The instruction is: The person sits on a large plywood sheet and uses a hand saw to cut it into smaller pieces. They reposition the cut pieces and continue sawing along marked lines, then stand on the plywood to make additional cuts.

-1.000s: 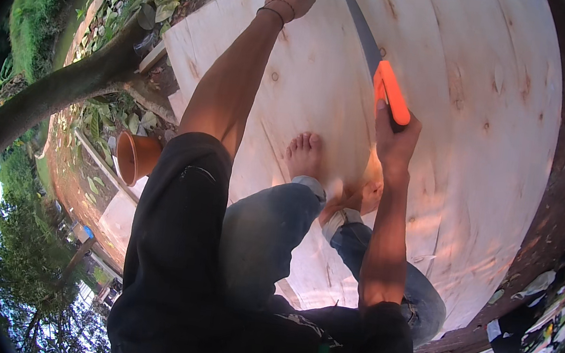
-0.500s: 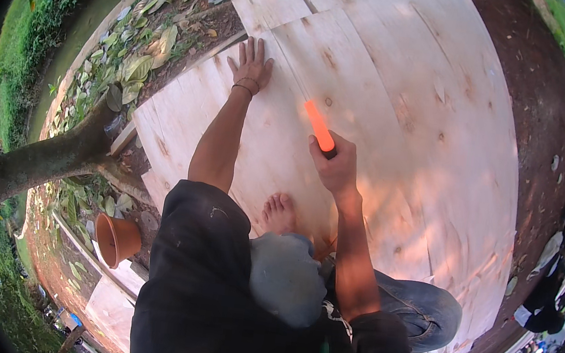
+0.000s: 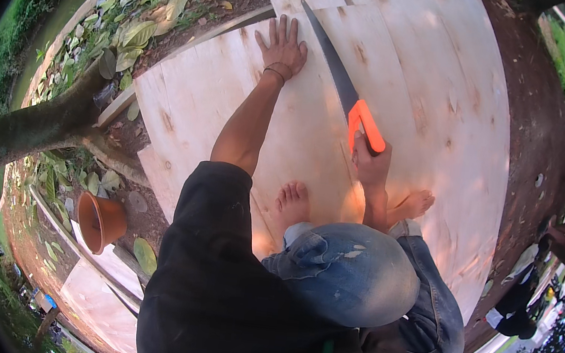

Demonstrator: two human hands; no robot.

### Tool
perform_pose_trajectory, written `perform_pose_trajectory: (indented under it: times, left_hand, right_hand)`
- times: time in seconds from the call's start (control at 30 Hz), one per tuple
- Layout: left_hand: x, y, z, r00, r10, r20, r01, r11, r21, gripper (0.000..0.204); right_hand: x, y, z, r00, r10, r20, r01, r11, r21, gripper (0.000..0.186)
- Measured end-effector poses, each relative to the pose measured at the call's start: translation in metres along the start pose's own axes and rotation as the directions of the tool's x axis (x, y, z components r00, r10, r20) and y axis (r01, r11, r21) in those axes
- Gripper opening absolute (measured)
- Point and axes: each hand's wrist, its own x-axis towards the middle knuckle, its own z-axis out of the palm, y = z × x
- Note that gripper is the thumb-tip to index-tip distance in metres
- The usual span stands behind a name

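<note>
My right hand [image 3: 371,164] is closed around the orange handle of a handsaw [image 3: 340,73]. The saw's long dark blade points away from me, its side now showing, over a large pale plywood sheet [image 3: 388,105]. Whether its teeth touch the wood I cannot tell. My left hand [image 3: 285,48] lies flat on the plywood near its far left edge, fingers spread, a thin band at the wrist. It is to the left of the blade and apart from it.
My bare feet [image 3: 292,204] rest on the plywood. At the left stand a tree trunk [image 3: 37,131] and a terracotta-coloured pot [image 3: 103,220] among fallen leaves [image 3: 142,31]. Bare soil [image 3: 535,129] runs along the right, with dark items [image 3: 519,304] lying there.
The saw and my right hand have come nearer to me and to the right, and the blade now shows broadside. The view has shifted; my left hand stays flat on the wood.
</note>
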Motion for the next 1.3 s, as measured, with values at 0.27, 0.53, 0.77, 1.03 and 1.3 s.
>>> perform_pose_trajectory:
  times: [0.27,0.53,0.77,1.03,1.3]
  left_hand:
    - [0.0,0.003,-0.007,0.999,0.048,0.013,-0.047,0.994,-0.097,0.072]
    - [0.011,0.011,-0.017,0.994,-0.087,-0.062,0.064,0.95,-0.305,0.053]
    - [0.086,-0.005,-0.023,0.947,-0.255,0.196,0.307,0.897,-0.319,0.033]
    - [0.105,-0.007,-0.02,0.884,-0.343,0.318,0.434,0.856,-0.282,0.034]
    - [0.106,-0.006,-0.02,0.867,-0.377,0.327,0.464,0.848,-0.254,0.036]
  right_hand:
    - [-0.01,0.009,0.0,0.997,-0.065,0.035,0.069,0.989,-0.131,0.03]
    - [-0.01,0.023,-0.017,0.984,-0.177,-0.028,0.175,0.982,-0.074,0.026]
    - [0.004,0.02,-0.027,0.979,-0.2,0.037,0.203,0.971,-0.127,0.027]
    - [0.001,0.016,-0.021,0.978,-0.208,0.033,0.211,0.965,-0.155,0.029]
    - [0.0,0.007,-0.028,0.979,-0.198,0.048,0.204,0.957,-0.208,0.027]
